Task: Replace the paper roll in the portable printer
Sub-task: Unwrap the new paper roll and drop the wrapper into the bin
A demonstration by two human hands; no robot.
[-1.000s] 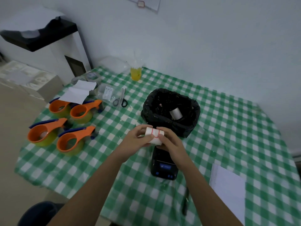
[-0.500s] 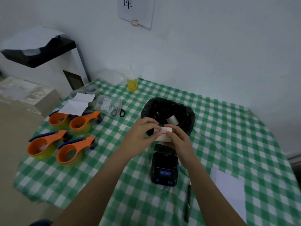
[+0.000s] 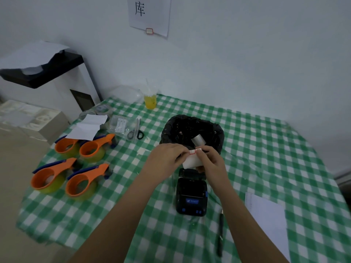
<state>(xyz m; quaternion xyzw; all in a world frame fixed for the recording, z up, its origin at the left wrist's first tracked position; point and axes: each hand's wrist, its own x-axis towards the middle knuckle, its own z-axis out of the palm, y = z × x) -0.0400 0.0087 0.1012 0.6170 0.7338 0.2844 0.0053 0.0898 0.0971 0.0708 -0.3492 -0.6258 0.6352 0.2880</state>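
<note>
A white paper roll (image 3: 191, 161) with a red-edged label on top is held above the table between both hands. My left hand (image 3: 165, 158) pinches the label's left end. My right hand (image 3: 211, 161) grips the roll's right side and pinches the label too. Just below them lies the black portable printer (image 3: 191, 194) with its lid open and a blue screen at its near end. Behind the hands stands a bin lined with a black bag (image 3: 191, 130), and a grey used roll core (image 3: 197, 141) lies inside it.
Several orange tape dispensers (image 3: 76, 164) sit at the left. Scissors (image 3: 135, 132), clear bags and a folded paper (image 3: 87, 126) lie behind them. A yellow cup (image 3: 150, 100) stands by the wall. A black pen (image 3: 220, 232) and a white sheet (image 3: 266, 221) lie at the right front.
The view has tilted up, showing more wall. Both hands with the roll have risen slightly, and the fingers now pinch the red-edged label at the top.
</note>
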